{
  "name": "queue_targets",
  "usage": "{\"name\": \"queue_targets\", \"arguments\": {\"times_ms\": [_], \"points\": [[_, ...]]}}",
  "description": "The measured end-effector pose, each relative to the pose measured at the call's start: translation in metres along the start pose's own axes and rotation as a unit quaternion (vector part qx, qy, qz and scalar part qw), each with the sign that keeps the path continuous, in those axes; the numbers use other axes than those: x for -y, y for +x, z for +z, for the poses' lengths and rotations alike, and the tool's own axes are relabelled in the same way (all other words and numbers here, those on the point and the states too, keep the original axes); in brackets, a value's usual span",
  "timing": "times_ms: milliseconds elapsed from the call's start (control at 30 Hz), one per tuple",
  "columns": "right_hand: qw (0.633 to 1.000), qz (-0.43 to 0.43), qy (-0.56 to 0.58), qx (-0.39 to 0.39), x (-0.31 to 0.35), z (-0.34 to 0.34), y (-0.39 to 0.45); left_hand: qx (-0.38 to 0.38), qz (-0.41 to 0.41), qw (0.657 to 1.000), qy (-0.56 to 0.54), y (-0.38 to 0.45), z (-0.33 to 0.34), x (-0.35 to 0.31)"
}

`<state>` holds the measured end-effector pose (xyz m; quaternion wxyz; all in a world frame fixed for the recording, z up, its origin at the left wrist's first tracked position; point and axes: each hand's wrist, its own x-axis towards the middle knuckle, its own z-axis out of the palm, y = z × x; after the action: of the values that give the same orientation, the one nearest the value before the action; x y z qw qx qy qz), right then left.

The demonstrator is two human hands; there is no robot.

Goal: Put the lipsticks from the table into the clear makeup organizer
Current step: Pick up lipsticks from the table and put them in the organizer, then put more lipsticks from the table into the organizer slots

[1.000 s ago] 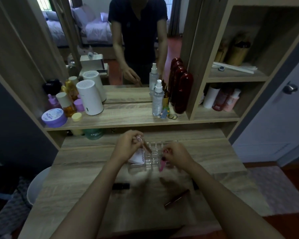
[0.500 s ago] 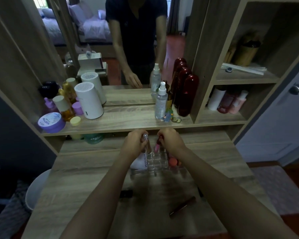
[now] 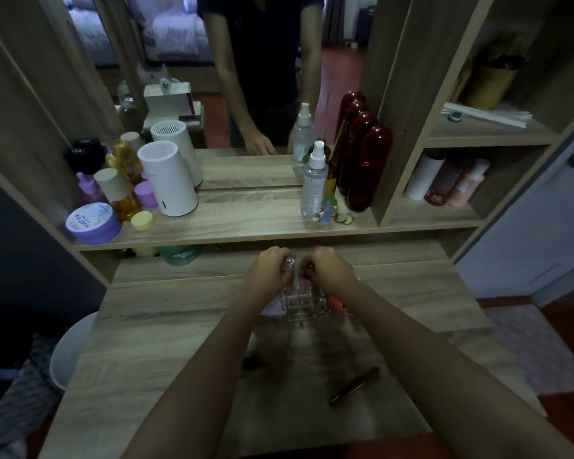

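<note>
The clear makeup organizer (image 3: pixel 304 304) stands on the wooden table, mid-depth, its back rows hidden by my hands. My left hand (image 3: pixel 270 271) is closed around a lipstick with a clear rounded cap (image 3: pixel 289 262), held upright over the organizer's back left. My right hand (image 3: pixel 332 271) grips a pink lipstick (image 3: pixel 307 271) over the back middle cells. A dark reddish-brown lipstick (image 3: pixel 355 385) lies loose on the table near my right forearm. A black lipstick (image 3: pixel 251 362) lies beside my left forearm, partly hidden.
A white tube (image 3: pixel 274 304) and an orange sponge (image 3: pixel 335 301) sit in the organizer. The shelf behind carries a white cylinder (image 3: pixel 168 180), a spray bottle (image 3: pixel 314 183), red bottles (image 3: pixel 367 170) and jars (image 3: pixel 92 223). A white bin (image 3: pixel 70 349) stands left of the table.
Both hands moved from the organizer's front towards its back row, closer together, carrying their lipsticks. The pink lipstick rose from the front cells to the back middle.
</note>
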<state>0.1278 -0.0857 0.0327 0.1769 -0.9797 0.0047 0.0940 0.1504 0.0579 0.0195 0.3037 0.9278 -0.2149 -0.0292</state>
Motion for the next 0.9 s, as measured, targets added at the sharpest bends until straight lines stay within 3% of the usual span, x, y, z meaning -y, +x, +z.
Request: {"name": "queue_targets", "arguments": {"times_ms": [233,533,600,733,833,900], "points": [[0.999,-0.033,0.011,0.004,-0.004,-0.004,-0.007,0.005,0.005,1.0,-0.004,-0.002,0.001,-0.002],[0.995,-0.006,-0.011,-0.102,-0.054,-0.025,-0.06,-0.037,0.037,0.998,0.022,-0.024,-0.006,0.014],[0.999,0.005,0.019,-0.038,-0.069,-0.023,-0.083,-0.042,0.061,0.997,0.037,-0.039,-0.007,0.02],[0.982,0.014,0.003,0.187,-0.084,0.005,-0.121,-0.02,0.11,0.992,0.055,-0.078,-0.001,0.027],[0.972,-0.013,-0.077,0.22,-0.086,0.031,-0.131,0.022,0.128,0.989,0.068,-0.104,0.006,0.035],[0.972,-0.028,-0.099,0.209,-0.086,0.041,-0.134,0.048,0.097,0.991,0.073,-0.116,0.01,0.041]]}}
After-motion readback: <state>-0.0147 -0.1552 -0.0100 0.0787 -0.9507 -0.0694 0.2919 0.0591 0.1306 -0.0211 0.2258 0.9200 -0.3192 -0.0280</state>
